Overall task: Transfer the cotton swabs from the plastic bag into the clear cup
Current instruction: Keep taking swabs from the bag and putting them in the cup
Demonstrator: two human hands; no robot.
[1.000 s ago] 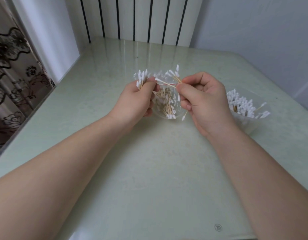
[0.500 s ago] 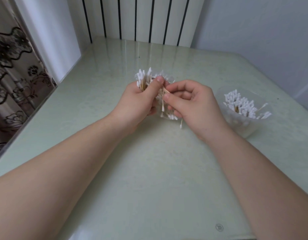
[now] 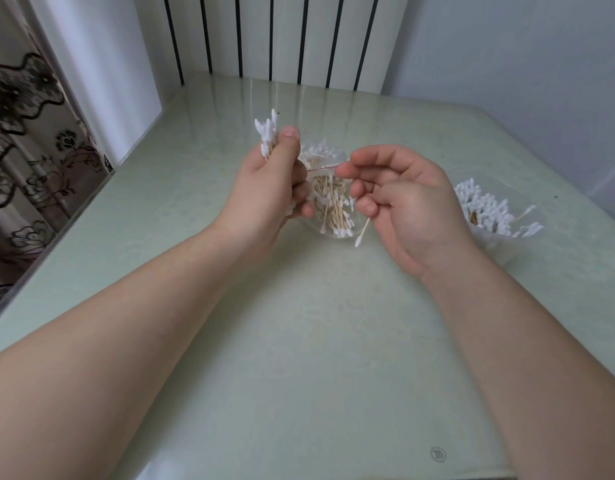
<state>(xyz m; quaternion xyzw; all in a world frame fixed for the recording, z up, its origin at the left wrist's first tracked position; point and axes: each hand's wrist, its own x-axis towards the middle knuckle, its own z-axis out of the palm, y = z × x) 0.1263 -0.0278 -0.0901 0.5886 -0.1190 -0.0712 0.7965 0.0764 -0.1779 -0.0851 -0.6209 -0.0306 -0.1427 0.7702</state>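
My left hand (image 3: 268, 188) grips a small bundle of cotton swabs (image 3: 265, 137) under the thumb, their white tips sticking up. Its lower fingers hold the clear plastic bag (image 3: 328, 199), which hangs between my hands with many wooden-stemmed swabs inside. My right hand (image 3: 406, 206) is curled, and its fingertips pinch the bag's red-lined rim. A single swab (image 3: 362, 233) pokes out below the right fingers. The clear cup (image 3: 486, 239), packed with upright swabs, stands on the table to the right, partly hidden behind my right hand.
The pale green table (image 3: 299, 341) meets a striped panel (image 3: 271, 36) at the back and a grey wall on the right. A patterned curtain (image 3: 25, 140) hangs beyond the table's left edge.
My right hand has let go of the swabs it held above the bag, dipped to the bag's mouth, then drawn right with the rim. My left hand has risen slightly with its bundle.
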